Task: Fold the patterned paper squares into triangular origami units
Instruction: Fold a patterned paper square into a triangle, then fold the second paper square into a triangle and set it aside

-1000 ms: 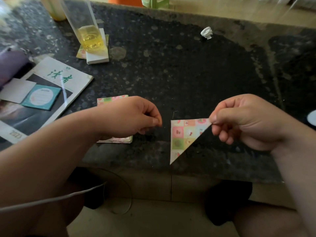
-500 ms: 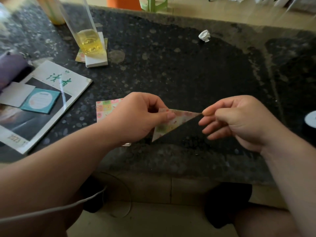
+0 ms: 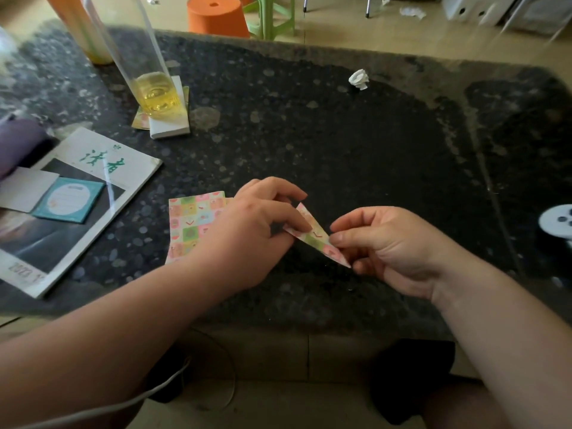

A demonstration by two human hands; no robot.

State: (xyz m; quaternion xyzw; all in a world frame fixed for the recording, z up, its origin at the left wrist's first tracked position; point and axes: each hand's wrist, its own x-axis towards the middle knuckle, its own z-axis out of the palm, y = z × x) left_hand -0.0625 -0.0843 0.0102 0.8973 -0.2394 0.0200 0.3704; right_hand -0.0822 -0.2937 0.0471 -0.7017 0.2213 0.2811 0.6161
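- the folded paper is a thin, narrow triangle printed with small pastel checks in pink, green and cream. it sits at centre frame, just above the bench, slanting from upper left down to a sharp tip at lower right.
- your left hand comes in from the lower left, back of the hand up. its grip is clamped on the upper-left end of the folded paper, thumb against curled fingers.
- your right hand reaches in from the lower right, palm turned partly toward you. its grip pinches the lower-right part of the folded paper between thumb and forefinger, with the other fingers loosely curled below.
- the stack of patterned squares lies flat on the bench left of centre, in the same checked print, partly covered by your left wrist.
- the bench is dark speckled stone, dull and dusty toward the right edge.
- a tall clear tumbler with a little yellow liquid stands on a white block at upper left.
- a glossy magazine lies at the left edge with a teal card on its cover.
- a crumpled white scrap lies at upper centre right, well apart from your hands.
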